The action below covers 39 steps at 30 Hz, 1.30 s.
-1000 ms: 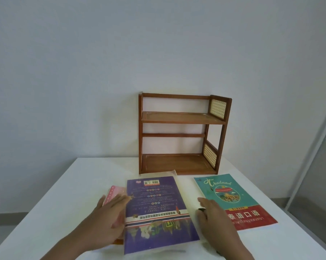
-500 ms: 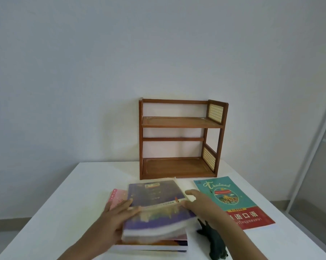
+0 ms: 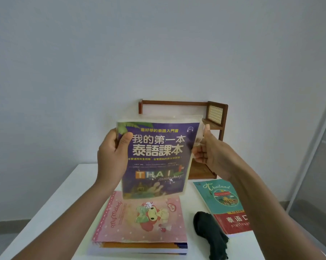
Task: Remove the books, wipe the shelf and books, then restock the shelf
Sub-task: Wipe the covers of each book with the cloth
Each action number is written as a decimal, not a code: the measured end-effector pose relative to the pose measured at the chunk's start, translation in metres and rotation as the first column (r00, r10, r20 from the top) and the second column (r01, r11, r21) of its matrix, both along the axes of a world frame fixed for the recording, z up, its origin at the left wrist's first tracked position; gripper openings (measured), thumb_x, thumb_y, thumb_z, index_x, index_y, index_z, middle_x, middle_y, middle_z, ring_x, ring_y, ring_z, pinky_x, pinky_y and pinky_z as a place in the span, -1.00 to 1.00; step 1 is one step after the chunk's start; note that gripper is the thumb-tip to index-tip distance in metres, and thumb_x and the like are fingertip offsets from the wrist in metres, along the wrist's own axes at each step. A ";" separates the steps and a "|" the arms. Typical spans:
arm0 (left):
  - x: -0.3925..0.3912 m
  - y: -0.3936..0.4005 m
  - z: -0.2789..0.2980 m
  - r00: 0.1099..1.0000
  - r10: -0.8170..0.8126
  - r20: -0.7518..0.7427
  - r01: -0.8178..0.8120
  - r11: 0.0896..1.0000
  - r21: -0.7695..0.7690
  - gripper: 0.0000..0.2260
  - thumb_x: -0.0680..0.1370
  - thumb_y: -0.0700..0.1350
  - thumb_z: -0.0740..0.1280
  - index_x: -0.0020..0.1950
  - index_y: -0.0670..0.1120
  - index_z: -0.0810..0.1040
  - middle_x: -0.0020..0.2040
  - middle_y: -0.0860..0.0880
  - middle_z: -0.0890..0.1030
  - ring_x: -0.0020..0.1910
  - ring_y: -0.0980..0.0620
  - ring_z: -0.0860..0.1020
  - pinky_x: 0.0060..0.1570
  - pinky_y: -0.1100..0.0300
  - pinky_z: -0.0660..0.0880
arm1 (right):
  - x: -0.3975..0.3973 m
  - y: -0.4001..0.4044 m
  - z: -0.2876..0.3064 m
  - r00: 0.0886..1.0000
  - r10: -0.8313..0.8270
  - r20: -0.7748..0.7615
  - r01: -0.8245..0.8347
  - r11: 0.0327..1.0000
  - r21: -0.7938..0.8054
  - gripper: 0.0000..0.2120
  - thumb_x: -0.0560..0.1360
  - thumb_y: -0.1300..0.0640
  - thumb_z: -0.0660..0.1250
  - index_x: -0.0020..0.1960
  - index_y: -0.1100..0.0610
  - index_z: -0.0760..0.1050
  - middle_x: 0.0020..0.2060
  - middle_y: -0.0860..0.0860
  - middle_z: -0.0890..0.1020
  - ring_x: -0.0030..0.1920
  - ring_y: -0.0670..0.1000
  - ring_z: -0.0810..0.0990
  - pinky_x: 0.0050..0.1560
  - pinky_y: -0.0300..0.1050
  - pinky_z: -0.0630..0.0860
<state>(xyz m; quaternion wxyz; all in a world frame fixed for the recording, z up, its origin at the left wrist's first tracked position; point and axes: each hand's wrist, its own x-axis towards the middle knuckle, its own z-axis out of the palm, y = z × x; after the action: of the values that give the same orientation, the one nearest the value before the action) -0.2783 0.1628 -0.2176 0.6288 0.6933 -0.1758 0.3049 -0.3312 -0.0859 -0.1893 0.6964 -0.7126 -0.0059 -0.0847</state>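
A purple book (image 3: pixel 156 158) in a clear plastic cover is held upright in the air, its front cover facing me. My left hand (image 3: pixel 112 152) grips its left edge, thumb on the cover. My right hand (image 3: pixel 208 151) pinches the plastic at its right edge. The wooden shelf (image 3: pixel 217 113) stands behind the book against the wall and is mostly hidden by it. Below lies a stack of books with a pink book (image 3: pixel 139 216) on top. A dark cloth (image 3: pixel 211 235) lies on the table to the right of the stack.
A teal and red Thailand book (image 3: pixel 222 199) lies flat on the white table (image 3: pixel 64 196) at the right, beside the cloth. The white wall is close behind the shelf. A glass panel with a metal frame (image 3: pixel 312 147) stands at the far right.
The purple book has been lifted off the stack and turned upright with its front cover toward me. Both hands rose with it. The pink book beneath is now uncovered.
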 end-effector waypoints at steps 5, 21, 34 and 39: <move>-0.007 -0.005 -0.013 0.989 -0.081 -0.124 0.077 0.996 -0.034 -0.75 0.49 0.19 0.24 -0.03 0.04 0.48 -0.14 0.04 0.68 -0.21 0.06 0.68 -0.24 0.13 0.59 | -0.012 -0.003 -0.026 0.999 0.050 0.019 -0.045 0.975 -0.219 -0.53 0.46 -0.25 0.22 0.02 0.18 0.49 -0.07 0.04 0.65 -0.04 -0.04 0.60 0.06 -0.10 0.47; -0.027 -0.005 -0.127 0.956 -0.082 -0.280 0.112 0.989 0.093 -0.69 0.45 -0.10 0.44 0.04 0.15 0.39 0.00 0.05 0.60 -0.09 0.14 0.61 -0.26 0.41 0.51 | -0.005 0.028 -0.158 0.991 -0.073 0.112 0.095 0.972 -0.213 -0.72 0.57 0.00 0.28 0.27 -0.07 0.39 0.15 -0.10 0.62 0.16 -0.09 0.61 0.04 -0.20 0.59; 0.003 -0.112 -0.062 0.988 -0.062 -0.141 0.073 0.994 0.079 -0.64 0.47 -0.05 0.44 0.15 -0.03 0.35 -0.03 0.12 0.57 -0.13 0.13 0.58 -0.21 0.23 0.48 | -0.005 -0.039 -0.088 0.865 -0.386 0.319 0.468 0.851 -0.239 -0.72 0.60 -0.03 0.18 0.27 -0.13 0.19 0.01 -0.27 0.49 -0.09 -0.18 0.64 -0.25 -0.32 0.58; 0.008 -0.179 -0.069 0.950 -0.180 -0.256 0.207 0.975 0.081 -0.65 0.45 -0.02 0.46 0.12 -0.06 0.40 -0.07 0.12 0.55 -0.15 0.19 0.55 -0.29 0.39 0.40 | -0.013 -0.107 -0.096 0.830 -0.511 0.222 0.557 0.754 -0.348 -0.72 0.62 -0.01 0.20 0.29 -0.07 0.24 -0.03 -0.13 0.55 -0.12 -0.08 0.64 -0.20 -0.12 0.62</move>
<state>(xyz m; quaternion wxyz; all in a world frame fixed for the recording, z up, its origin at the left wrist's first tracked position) -0.2706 -0.0161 -0.2868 0.6347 0.7379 -0.1795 0.1433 -0.3447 -0.1932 -0.2853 0.4812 -0.8048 0.1417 -0.3173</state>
